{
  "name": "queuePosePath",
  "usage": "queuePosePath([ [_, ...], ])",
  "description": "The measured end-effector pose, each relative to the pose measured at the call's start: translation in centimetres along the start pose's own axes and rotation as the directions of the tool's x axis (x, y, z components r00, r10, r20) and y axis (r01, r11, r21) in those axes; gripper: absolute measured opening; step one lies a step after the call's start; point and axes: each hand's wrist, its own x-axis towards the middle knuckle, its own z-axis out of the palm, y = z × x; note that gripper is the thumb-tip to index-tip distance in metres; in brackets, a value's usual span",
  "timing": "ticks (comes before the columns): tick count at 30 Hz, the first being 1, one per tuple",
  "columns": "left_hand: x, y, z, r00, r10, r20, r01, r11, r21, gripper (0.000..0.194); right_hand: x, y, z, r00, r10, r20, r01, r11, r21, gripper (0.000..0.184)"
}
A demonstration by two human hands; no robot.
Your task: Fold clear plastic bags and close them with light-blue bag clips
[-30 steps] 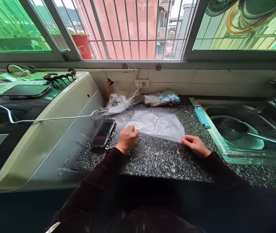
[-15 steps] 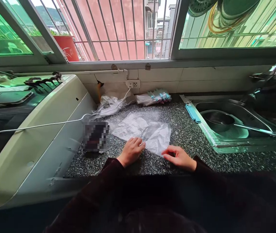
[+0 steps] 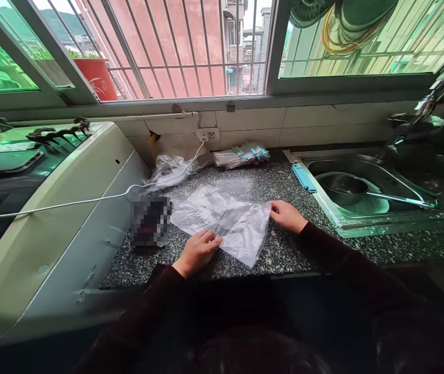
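A clear, crinkled plastic bag [image 3: 241, 231] lies spread on the speckled dark countertop [image 3: 284, 254]. My left hand [image 3: 199, 251] is closed at the bag's near left edge, its fingertips pinching the film. At the far right corner, my right hand [image 3: 287, 215] pinches the bag between thumb and fingers. The bag's near corner points toward the counter's front edge, and its left part stretches out past my left hand.
A pixelated dark object [image 3: 150, 221] lies left of the bag. Behind are more clear plastic [image 3: 171, 169] and a stack of bags with blue clips [image 3: 241, 155]. A white cord [image 3: 77, 203] crosses the left side. At right, a sink [image 3: 333, 221] holds a pan [image 3: 341, 188].
My right hand has moved up to the bag's far right corner. My left hand has shifted slightly left and nearer. The bag is spread wider, and the view has turned slightly right.
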Motion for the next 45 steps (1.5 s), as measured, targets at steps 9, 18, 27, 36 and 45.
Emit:
queuePosePath([
  [9, 0.1, 0.2, 0.1, 1.0, -0.01, 0.003, 0.01, 1.0, 0.011, 0.018, 0.5, -0.2, -0.4, 0.954, 0.106, 0.28, -0.258, 0.767, 0.587, 0.029],
  [18, 0.1, 0.3, 0.0, 1.0, 0.015, -0.014, -0.015, 1.0, 0.014, 0.02, -0.6, -0.1, -1.0, 0.953, 0.089, 0.291, -0.276, 0.655, 0.704, 0.024],
  [27, -0.3, 0.7, 0.1, 0.999, 0.047, -0.024, -0.047, 0.999, -0.001, 0.017, -1.6, 3.4, -3.2, 0.958, 0.203, 0.2, -0.267, 0.886, 0.38, 0.027],
  [36, -1.6, 2.6, -1.3, 0.99, 0.134, 0.051, -0.13, 0.989, -0.072, 0.02, -0.7, -1.3, -0.3, 0.92, -0.39, 0.03, 0.387, 0.919, 0.076, 0.019],
  [45, -4.5, 3.7, -3.1, 0.999, 0.036, 0.016, -0.034, 0.992, -0.122, 0.021, -2.3, -2.0, 2.1, 0.849, -0.493, 0.187, 0.524, 0.829, -0.195, 0.022],
])
